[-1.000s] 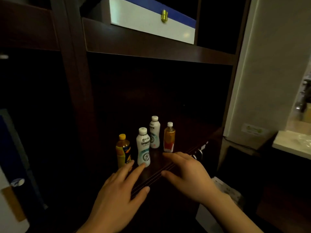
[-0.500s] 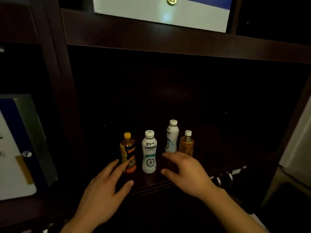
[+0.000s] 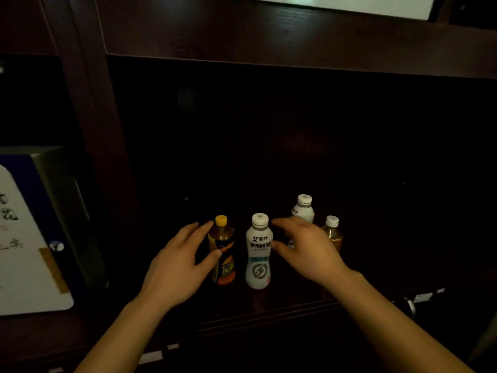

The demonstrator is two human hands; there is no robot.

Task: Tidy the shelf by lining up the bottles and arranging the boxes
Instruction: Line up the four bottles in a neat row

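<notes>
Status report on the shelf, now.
Both hands open: left hand at yellow-capped bottle, right hand beside front white bottle. Four bottles upright, not lined up. Nothing blocking.

Four bottles stand upright near the front of the dark wooden shelf (image 3: 269, 305). Leftmost is a yellow-capped orange drink bottle (image 3: 222, 254); just beside it a white bottle with a grey lightning emblem (image 3: 258, 254). Further back to the right stands a second white bottle (image 3: 303, 211), then a smaller white-capped amber tea bottle (image 3: 333, 232). A blue-and-white box (image 3: 32, 238) sits in the left compartment
</notes>
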